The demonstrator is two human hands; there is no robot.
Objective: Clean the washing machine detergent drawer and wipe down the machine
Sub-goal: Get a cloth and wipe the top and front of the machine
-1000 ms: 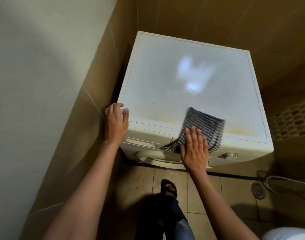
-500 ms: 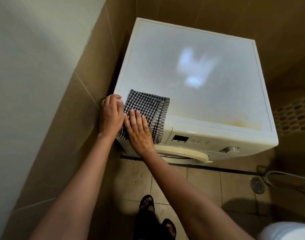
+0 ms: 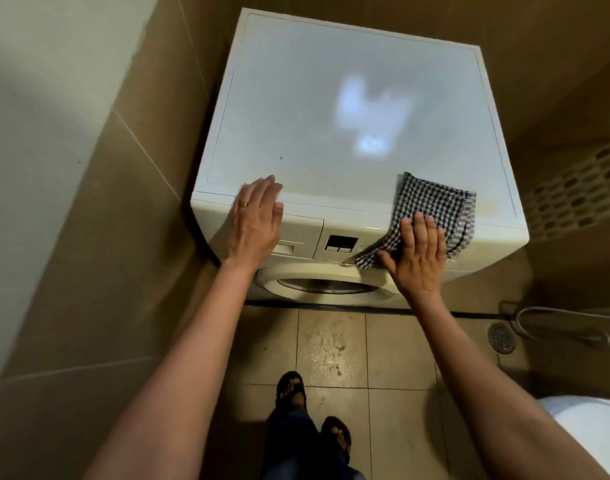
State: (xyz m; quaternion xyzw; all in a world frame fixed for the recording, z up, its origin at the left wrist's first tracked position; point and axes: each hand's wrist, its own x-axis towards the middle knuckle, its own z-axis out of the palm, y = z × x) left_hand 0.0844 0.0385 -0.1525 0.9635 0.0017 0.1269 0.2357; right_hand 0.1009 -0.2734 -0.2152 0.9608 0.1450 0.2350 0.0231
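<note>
Checkered cloth [image 3: 431, 206] draping over front right edge of washing machine [image 3: 331, 98]; right hand [image 3: 418, 258] pressing it, fingers straight. Left hand [image 3: 255, 226], fingers straight and together, lying over front left corner, hiding part of detergent drawer [image 3: 302, 237]. Tiled wall [image 3: 141, 237] crowding left; perforated basket [image 3: 573, 192] standing right.

The top of the washing machine [image 3: 317, 109] carries a checked cloth [image 3: 433, 202] at its front right corner, draped over the front edge.
</note>
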